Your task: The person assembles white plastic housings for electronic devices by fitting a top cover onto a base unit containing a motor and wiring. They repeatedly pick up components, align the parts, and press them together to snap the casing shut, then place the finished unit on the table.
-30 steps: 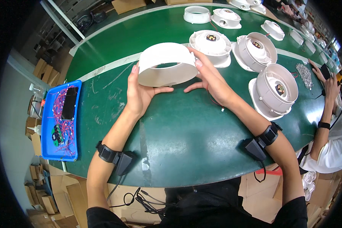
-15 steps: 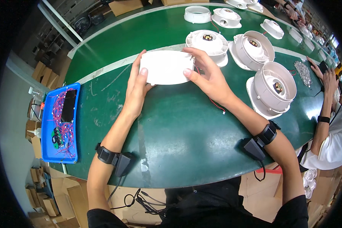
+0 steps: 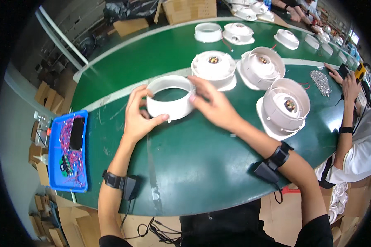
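Observation:
My left hand point(image 3: 137, 114) grips a white plastic ring point(image 3: 169, 110) by its left side, thumb on the near lower wall and fingers round the back. The fingers of my right hand point(image 3: 213, 103) curl on the ring's right edge. The ring is tilted, so its round opening shows the green table through it. Just beyond my right hand sits a round white housing point(image 3: 206, 74) with a small coppery part at its centre. Two more white housings with tall collars, one farther back point(image 3: 255, 76) and one nearer point(image 3: 276, 113), stand to the right.
A blue tray point(image 3: 85, 164) with red wires, a black slab and green circuit boards lies at the left edge of the green table point(image 3: 202, 181). More white parts stand at the back. A co-worker's hands point(image 3: 350, 88) are at the right, beside a heap of small metal pieces point(image 3: 320, 82).
The ring has been turned from showing a solid white side to showing its round opening. Both hands have shifted with it. The whole view has moved, so the table sits lower in the picture.

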{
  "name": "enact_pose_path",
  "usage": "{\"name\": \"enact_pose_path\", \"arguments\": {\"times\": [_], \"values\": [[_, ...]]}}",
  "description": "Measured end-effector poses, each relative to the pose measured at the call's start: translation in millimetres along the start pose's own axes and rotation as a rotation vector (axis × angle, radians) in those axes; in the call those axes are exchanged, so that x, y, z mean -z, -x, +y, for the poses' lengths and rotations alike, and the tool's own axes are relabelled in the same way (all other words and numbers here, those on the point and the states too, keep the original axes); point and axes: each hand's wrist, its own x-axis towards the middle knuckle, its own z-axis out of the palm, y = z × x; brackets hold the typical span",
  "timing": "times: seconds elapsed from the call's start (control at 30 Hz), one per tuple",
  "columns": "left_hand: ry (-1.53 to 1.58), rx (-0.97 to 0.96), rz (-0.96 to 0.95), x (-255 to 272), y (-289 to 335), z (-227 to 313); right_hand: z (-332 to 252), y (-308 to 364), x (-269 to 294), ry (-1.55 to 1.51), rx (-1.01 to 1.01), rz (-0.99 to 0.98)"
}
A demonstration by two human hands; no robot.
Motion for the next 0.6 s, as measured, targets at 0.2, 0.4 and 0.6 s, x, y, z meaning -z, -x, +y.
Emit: {"name": "enact_pose_path", "arguments": {"times": [0.2, 0.4, 0.6], "values": [[-0.438, -0.011, 0.410, 28, -45, -80, -6, 0, -1, 0.072, -0.150, -0.220], [-0.666, 0.453, 0.691, 79, -58, -177, 5, -1, -6, 0.114, 0.010, -0.197], [-0.220, 0.078, 0.276, 31, -69, -105, 2, 1, 1, 0.163, 0.005, -0.242]]}}
